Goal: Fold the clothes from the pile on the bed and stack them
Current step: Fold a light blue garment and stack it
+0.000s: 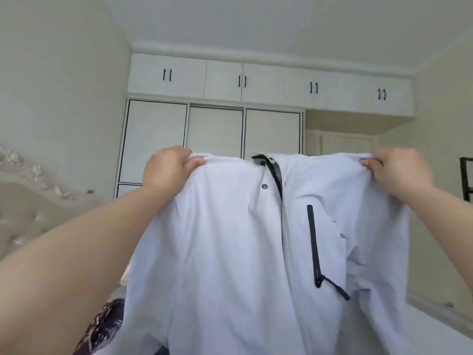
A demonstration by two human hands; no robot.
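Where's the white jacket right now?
In the head view, the white jacket hangs centre frame, held up in front of the wardrobe. The left hand and right hand each grip a shoulder.

- White jacket: lower part cut off by the bottom edge; hem not seen.
- Small dark lettering on the jacket chest, at 3 o'clock of the dark zip pocket: partly folded under, too small to read.
- Left hand: fingers curl over the shoulder seam; their tips are hidden behind cloth.
- Right hand: motion-blurred; fingertips tucked into the fabric.
- Dark patterned garment at 7 o'clock: mostly covered by the jacket and forearm; kind cannot be told.
- Bed headboard at 9 o'clock: cut by the left edge.
- Black frame at 3 o'clock: cut by the right edge; unidentifiable.
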